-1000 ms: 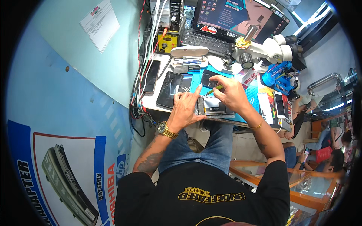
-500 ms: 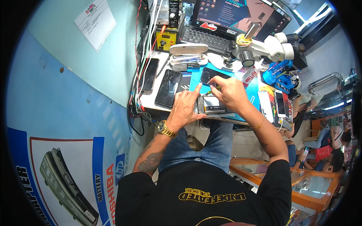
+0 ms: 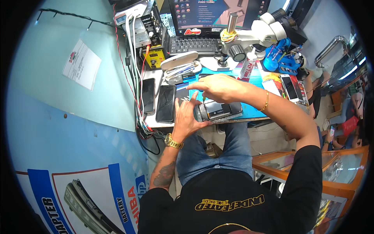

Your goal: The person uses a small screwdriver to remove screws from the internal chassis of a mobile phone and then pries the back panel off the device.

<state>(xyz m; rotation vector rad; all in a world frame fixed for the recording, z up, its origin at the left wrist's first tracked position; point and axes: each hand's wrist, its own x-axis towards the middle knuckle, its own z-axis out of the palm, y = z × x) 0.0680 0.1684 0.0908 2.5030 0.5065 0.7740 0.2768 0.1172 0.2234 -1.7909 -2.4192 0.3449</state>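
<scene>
An opened phone (image 3: 220, 109) with its dark battery exposed lies at the front edge of the bench. My left hand (image 3: 186, 118) steadies its left end, thumb along the near side and fingers at the far corner. Above that same end, my right hand (image 3: 218, 88) is closed around a slim screwdriver (image 3: 204, 99); only a yellow-green bit of it shows, pointing down at the phone. The rest of the tool is hidden by the hand. A dark phone (image 3: 166, 103) rests just left of my left hand, with another black phone (image 3: 148, 96) beyond it.
Behind are an open tool case (image 3: 181, 69), a keyboard (image 3: 194, 45) and a microscope (image 3: 249, 41). A glue tube (image 3: 247, 67), a blue tool holder (image 3: 278, 58) and a white phone (image 3: 289, 87) stand to the right. Cables (image 3: 134, 58) hang along the left wall.
My right hand has moved left to the phone's left end, with the screwdriver now pointing down. The opened phone is turned slightly. The whole view has shifted and tilted.
</scene>
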